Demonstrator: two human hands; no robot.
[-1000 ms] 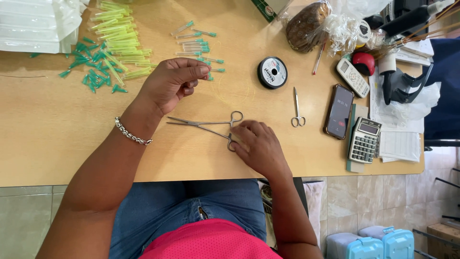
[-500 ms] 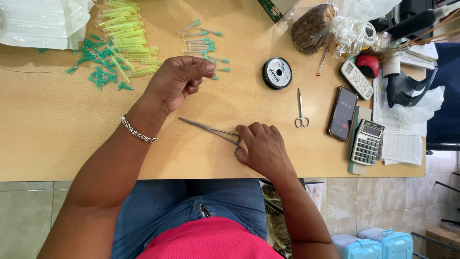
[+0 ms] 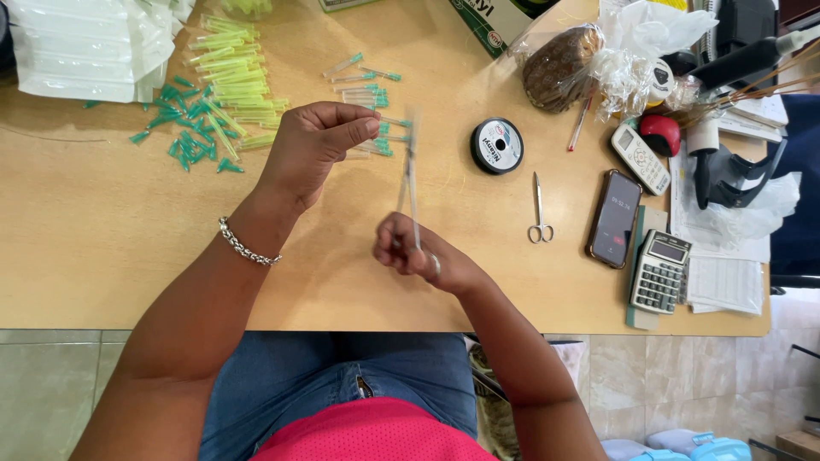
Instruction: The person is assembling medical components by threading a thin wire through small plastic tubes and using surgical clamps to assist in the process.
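2 hands work above the wooden table (image 3: 102, 248). Long metal forceps (image 3: 412, 183), blurred by motion, stand nearly upright over the table edge, ring handles low and tips high. Right hand (image 3: 418, 256) closes around the ring handles, fingers curled through or about them; whether the jaws are clamped cannot be told. Left hand (image 3: 312, 145), with a chain bracelet (image 3: 246, 248) at the wrist, presses thumb and fingertips together in a pinch just beside the forceps tips; what is pinched is too small to see. Judged by look, the forceps are stiff, light steel, smooth and slippery along the shank, so the rings give the surest hold. Near the left hand lie loose capped needles with green hubs (image 3: 376, 137); farther left, a heap of yellow-green sleeves (image 3: 231, 77) and clear packets (image 3: 85, 51). To the right sit a thread spool (image 3: 496, 145), small scissors (image 3: 538, 213), a phone (image 3: 614, 218) and a calculator (image 3: 661, 271).
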